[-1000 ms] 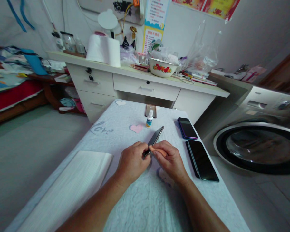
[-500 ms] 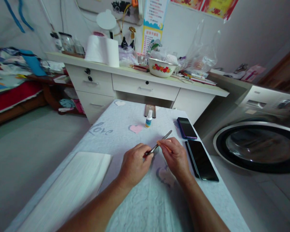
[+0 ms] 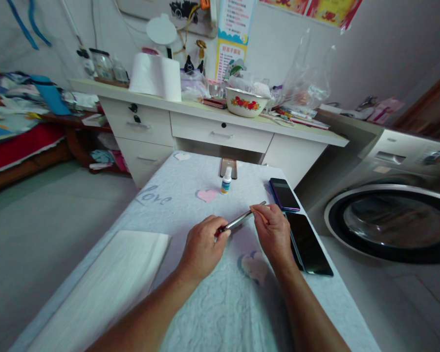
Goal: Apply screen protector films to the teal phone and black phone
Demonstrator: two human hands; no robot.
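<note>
My left hand (image 3: 204,247) is closed on the near end of a phone (image 3: 239,221), a thin slab with a silver edge seen almost edge-on. Its faces are hidden from me. My right hand (image 3: 273,232) has its fingers pinched together at the far part of the phone, whose tip shows just beyond them. Whatever lies between those fingertips is too small to make out. Beyond the hands a small white spray bottle (image 3: 226,181) with a blue and yellow label stands upright. Behind it lies a brownish, see-through phone case (image 3: 234,172).
At the table's right edge lie a purple-edged phone (image 3: 285,194) and a black tablet (image 3: 310,244). A folded white cloth or paper (image 3: 106,283) covers the front left. Past the table stands a white desk (image 3: 220,132) with a flowered bowl (image 3: 246,102). A washing machine (image 3: 388,195) is at right.
My right hand has slid right and slightly away along the phone, baring more of its silver edge between the hands. My left hand keeps its hold and has hardly moved.
</note>
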